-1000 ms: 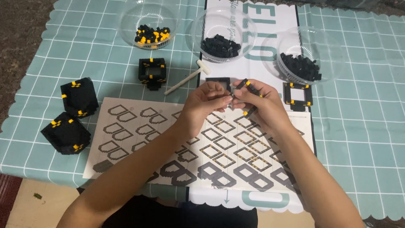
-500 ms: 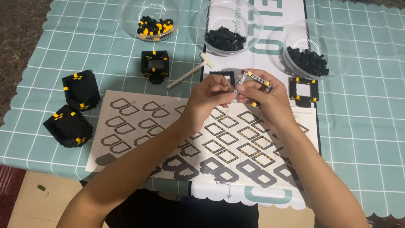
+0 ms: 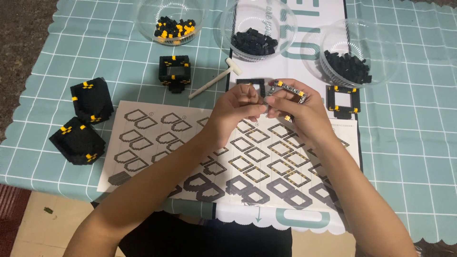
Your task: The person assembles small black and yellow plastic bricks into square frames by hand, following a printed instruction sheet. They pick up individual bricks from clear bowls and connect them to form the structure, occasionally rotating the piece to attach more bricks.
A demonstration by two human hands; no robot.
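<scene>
I see both hands raised over the instruction sheet [image 3: 190,157]. My left hand [image 3: 235,112] pinches one end of a small black-and-yellow brick frame [image 3: 285,90]; my right hand [image 3: 302,112] grips its other side. A white hammer [image 3: 214,81] lies just beside, on the counter [image 3: 409,143].

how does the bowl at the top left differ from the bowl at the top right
The top-left bowl holds black and yellow small bricks mixed; the top-right bowl holds only black ones. The top-left bowl stands wholly on the teal checked cloth; the top-right bowl sits partly over the white printed sheet. The top-left bowl's heap looks smaller than the top-right bowl's. Both are clear, round and upright.
</scene>
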